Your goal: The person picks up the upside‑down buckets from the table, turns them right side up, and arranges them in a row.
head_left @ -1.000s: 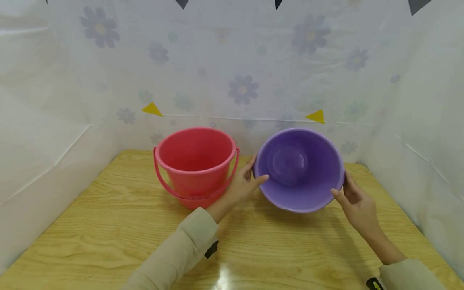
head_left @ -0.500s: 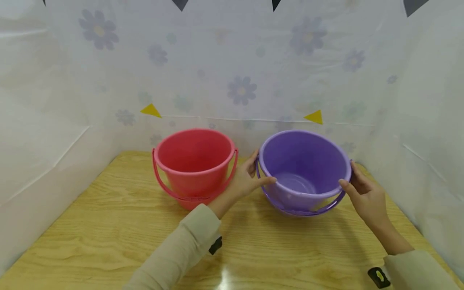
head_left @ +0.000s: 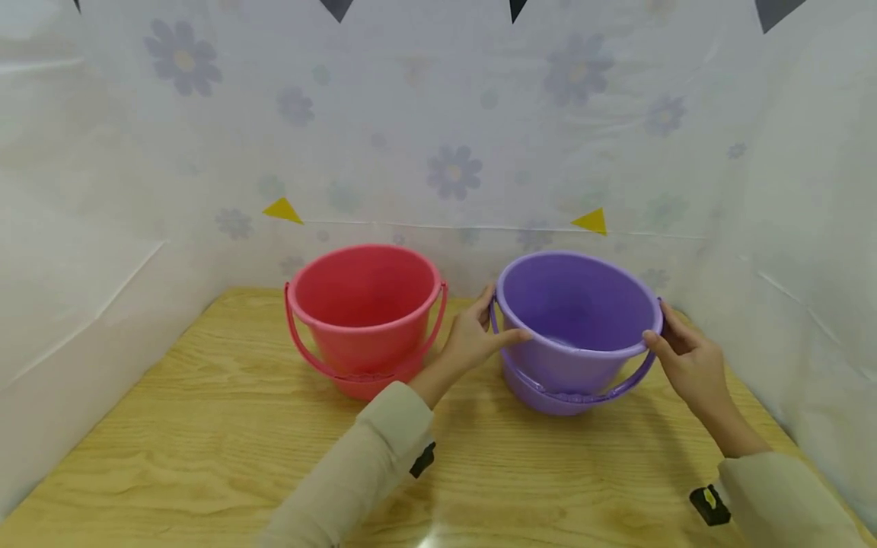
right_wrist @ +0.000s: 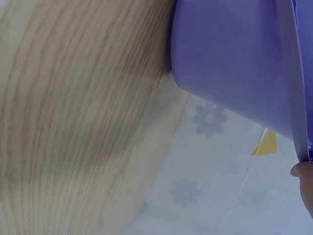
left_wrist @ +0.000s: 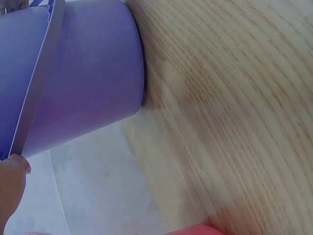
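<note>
A purple bucket stands nearly upright on the right half of the table, its mouth facing up and a little toward me. My left hand grips its left side at the rim, thumb across the front and fingers behind. On the opposite side my right hand holds the rim the same way, near the handle joint. The bucket's purple handle hangs down in front. Both wrist views show the bucket wall with its base right at the wood. A red bucket stands just left of my left hand.
The wooden table runs back to a white flowered curtain, with white sheets at both sides. Yellow triangles mark the back curtain. The red bucket's handle hangs forward, close to my left forearm.
Both hands have tipped the purple bucket from facing me to nearly upright and lowered it, bringing its handle into sight in front. The red bucket has stayed in place.
</note>
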`<state>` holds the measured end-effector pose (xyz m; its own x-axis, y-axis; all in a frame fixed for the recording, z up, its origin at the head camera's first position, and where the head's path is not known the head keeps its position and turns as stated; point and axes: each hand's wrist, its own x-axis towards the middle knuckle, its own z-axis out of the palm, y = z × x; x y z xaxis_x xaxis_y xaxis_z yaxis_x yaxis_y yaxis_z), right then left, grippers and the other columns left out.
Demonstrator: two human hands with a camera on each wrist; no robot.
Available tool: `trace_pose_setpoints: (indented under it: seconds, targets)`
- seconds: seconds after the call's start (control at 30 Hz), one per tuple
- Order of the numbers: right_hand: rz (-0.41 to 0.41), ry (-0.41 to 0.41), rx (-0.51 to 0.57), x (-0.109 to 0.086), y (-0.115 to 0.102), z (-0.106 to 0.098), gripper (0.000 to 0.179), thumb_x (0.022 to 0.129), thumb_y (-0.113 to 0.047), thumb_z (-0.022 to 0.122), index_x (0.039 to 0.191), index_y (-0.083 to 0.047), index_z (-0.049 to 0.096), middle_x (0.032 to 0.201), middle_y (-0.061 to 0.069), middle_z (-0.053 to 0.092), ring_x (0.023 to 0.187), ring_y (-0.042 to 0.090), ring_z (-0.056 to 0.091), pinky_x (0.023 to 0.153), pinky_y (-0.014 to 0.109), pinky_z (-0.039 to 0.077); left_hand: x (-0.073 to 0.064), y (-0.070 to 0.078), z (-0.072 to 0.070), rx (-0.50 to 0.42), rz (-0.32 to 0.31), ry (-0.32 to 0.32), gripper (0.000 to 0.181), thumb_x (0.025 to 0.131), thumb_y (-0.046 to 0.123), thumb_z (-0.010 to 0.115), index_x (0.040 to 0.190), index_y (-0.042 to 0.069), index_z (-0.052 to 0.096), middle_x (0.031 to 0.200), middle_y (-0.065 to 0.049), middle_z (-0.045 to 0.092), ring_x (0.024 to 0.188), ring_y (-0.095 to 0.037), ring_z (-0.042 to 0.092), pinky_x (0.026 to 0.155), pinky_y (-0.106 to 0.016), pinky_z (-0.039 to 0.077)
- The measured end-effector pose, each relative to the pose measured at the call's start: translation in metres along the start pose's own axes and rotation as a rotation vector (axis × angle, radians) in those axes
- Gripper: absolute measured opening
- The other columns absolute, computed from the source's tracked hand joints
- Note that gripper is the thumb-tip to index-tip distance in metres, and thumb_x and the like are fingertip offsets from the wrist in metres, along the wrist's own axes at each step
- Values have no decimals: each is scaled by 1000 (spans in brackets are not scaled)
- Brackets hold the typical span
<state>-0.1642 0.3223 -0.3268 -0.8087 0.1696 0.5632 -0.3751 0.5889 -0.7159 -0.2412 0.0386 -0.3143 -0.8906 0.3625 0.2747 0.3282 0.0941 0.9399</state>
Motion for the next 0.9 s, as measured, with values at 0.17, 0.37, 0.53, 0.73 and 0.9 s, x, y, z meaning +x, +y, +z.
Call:
trace_pose_setpoints:
  seconds: [0.17,0.37,0.53,0.73,0.9]
  targets:
    - [27,-7,14,6,5,0,53,90,-10,58,137,3,38,138,4,42,94,-26,48,78,-2,40,5,0,3,44,-11,15,97,72,25,79,147,8,21,152,-9,22,137,-20,32,109,-29,32]
    - [52,-19,11,11,10,0,52,90,-11,58,136,3,39,135,-3,44,92,-26,48,78,-2,40,8,1,5,57,-32,28,96,73,25,79,147,6,20,153,-11,21,138,-21,29,109,-28,32]
    - [47,-32,25,17,12,2,52,90,-12,58,136,5,39,127,-15,48,89,-26,49,77,-2,40,11,0,6,58,-19,55,96,73,21,79,146,2,19,152,-13,21,139,-20,28,109,-27,31]
    - [41,-80,37,23,14,4,53,91,-12,57,136,7,36,133,-4,46,90,-26,49,77,-1,41,12,-2,5,78,-6,69,96,74,19,79,146,-1,18,152,-14,20,140,-21,25,111,-28,28]
    - [69,-93,18,27,12,7,54,92,-16,56,138,4,35,137,18,38,100,-22,48,80,-1,40,14,-3,1,175,-26,87,97,73,28,79,147,4,20,153,-12,20,140,-24,24,112,-34,27]
